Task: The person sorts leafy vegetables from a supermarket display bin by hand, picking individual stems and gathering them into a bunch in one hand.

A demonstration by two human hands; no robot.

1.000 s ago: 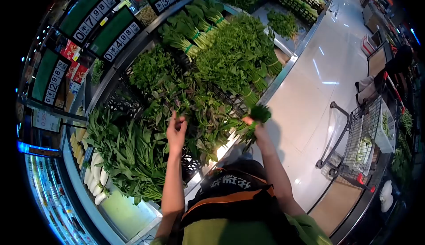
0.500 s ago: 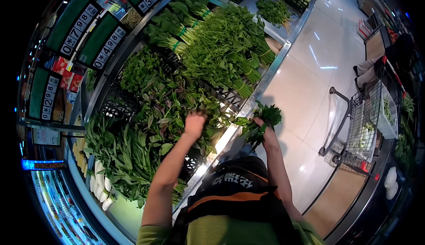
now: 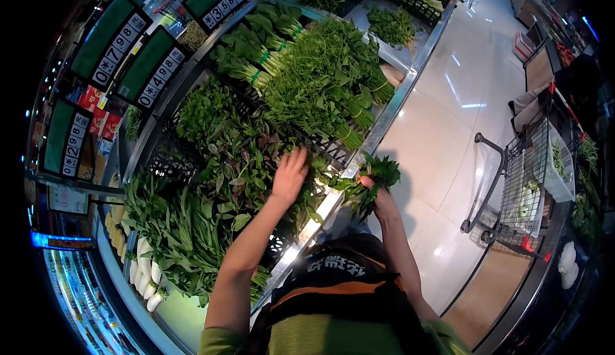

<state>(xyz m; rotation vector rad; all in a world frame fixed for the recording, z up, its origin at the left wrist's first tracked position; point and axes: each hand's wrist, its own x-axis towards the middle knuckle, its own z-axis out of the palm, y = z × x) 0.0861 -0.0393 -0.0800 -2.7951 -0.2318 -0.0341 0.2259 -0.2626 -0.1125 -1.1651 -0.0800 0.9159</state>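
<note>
My left hand (image 3: 291, 174) lies over the pile of purple-green leafy stems (image 3: 240, 163), its fingers somewhat spread and their tips among the leaves. I see nothing lifted in it. Past the metal edge of the display, my right hand (image 3: 371, 190) is closed round a bunch of leafy greens (image 3: 384, 172), whose leaves stick out on both sides of the fist. Long-leaved greens (image 3: 173, 220) lie to the left of the pile. Beyond it are tied bundles of feathery greens (image 3: 317, 79) and banded bundles with pale stalks (image 3: 256, 66).
Price signs (image 3: 150, 66) stand at the upper left. White radishes (image 3: 146, 268) lie at the lower left. A metal rail (image 3: 384, 121) borders the display along the floor (image 3: 442, 131). On the right stands a shopping cart (image 3: 525, 188), with part of a person (image 3: 528, 108) behind it.
My left hand has moved right across the leafy pile, and its curled fingers have spread. My right hand still holds its bunch, now slightly lower. The view has shifted a little.
</note>
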